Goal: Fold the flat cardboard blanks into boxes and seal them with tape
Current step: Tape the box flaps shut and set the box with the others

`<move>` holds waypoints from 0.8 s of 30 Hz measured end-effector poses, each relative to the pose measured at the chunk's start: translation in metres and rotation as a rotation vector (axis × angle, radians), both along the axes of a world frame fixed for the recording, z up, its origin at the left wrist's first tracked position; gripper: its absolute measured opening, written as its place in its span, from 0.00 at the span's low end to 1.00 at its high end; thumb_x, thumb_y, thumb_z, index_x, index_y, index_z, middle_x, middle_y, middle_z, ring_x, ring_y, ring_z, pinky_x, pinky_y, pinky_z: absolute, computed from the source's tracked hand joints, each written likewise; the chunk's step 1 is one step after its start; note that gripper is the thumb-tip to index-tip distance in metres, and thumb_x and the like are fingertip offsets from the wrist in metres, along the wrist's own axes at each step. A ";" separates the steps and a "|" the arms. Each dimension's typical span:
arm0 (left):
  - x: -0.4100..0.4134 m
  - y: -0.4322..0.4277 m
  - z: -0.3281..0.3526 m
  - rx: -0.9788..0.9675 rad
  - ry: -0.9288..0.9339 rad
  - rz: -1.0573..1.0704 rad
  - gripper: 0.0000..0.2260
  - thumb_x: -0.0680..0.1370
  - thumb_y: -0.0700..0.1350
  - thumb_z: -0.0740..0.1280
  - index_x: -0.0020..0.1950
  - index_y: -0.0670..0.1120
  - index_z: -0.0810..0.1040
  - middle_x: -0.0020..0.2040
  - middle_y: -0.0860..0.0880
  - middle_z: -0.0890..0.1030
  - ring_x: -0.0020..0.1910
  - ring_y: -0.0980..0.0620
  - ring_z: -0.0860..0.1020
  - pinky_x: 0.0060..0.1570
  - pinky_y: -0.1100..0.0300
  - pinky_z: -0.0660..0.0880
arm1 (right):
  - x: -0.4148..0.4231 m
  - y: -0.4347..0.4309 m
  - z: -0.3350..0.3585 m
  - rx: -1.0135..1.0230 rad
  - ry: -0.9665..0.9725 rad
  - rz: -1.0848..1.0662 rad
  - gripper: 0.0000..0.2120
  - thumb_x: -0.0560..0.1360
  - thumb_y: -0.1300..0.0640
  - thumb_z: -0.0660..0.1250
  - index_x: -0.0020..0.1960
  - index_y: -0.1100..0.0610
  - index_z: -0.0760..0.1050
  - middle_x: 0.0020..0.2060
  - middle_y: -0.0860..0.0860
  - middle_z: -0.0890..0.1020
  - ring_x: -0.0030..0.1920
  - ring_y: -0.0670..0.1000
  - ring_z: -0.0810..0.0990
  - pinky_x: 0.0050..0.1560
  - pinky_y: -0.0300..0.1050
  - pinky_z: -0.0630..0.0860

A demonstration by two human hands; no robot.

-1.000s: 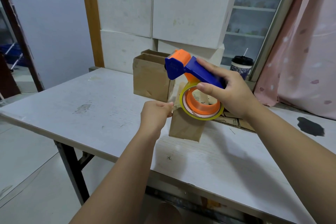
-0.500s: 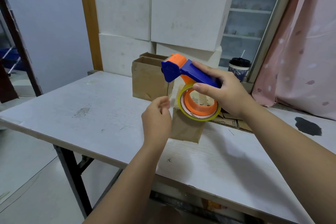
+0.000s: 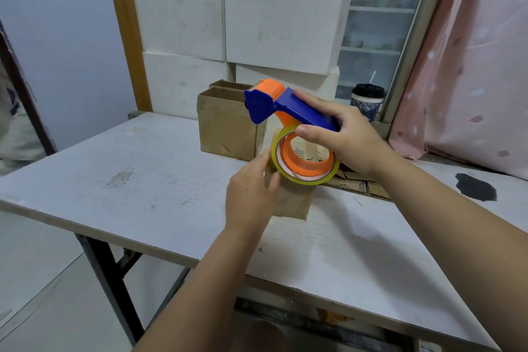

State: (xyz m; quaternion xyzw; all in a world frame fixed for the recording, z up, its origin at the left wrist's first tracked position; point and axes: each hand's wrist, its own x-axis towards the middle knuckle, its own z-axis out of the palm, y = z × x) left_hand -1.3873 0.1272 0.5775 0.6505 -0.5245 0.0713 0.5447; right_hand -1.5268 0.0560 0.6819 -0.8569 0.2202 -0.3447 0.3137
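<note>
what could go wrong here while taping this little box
The left hand only lies flat against the small box, so a tug from the tape dispenser in the right hand might slide or tip it.
The left fingers sit by the tape roll; tape could stick to them or crease.
The dispenser's head is near the open box behind and may knock it.

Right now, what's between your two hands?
Head view: the tape roll on the tape dispenser, between left hand and right hand, in front of the small cardboard box.
</note>
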 end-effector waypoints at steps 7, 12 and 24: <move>0.010 -0.002 -0.004 -0.086 -0.265 -0.011 0.18 0.80 0.49 0.56 0.56 0.41 0.81 0.45 0.46 0.84 0.41 0.47 0.82 0.42 0.60 0.76 | -0.005 -0.002 0.001 -0.042 0.062 0.002 0.27 0.69 0.41 0.68 0.65 0.28 0.64 0.62 0.26 0.70 0.62 0.33 0.72 0.61 0.35 0.70; 0.012 -0.008 -0.009 -0.112 -0.376 0.028 0.13 0.79 0.43 0.61 0.53 0.38 0.82 0.48 0.43 0.84 0.46 0.44 0.83 0.43 0.55 0.79 | -0.018 -0.005 -0.011 -0.019 -0.063 -0.029 0.30 0.70 0.45 0.68 0.68 0.29 0.61 0.62 0.26 0.71 0.61 0.34 0.73 0.55 0.27 0.70; 0.003 -0.014 -0.018 -0.099 -0.212 0.017 0.10 0.74 0.39 0.70 0.55 0.43 0.80 0.50 0.49 0.82 0.48 0.51 0.79 0.46 0.71 0.68 | -0.013 -0.010 -0.030 0.054 -0.230 -0.006 0.32 0.69 0.50 0.71 0.65 0.29 0.62 0.61 0.31 0.74 0.58 0.36 0.75 0.56 0.33 0.73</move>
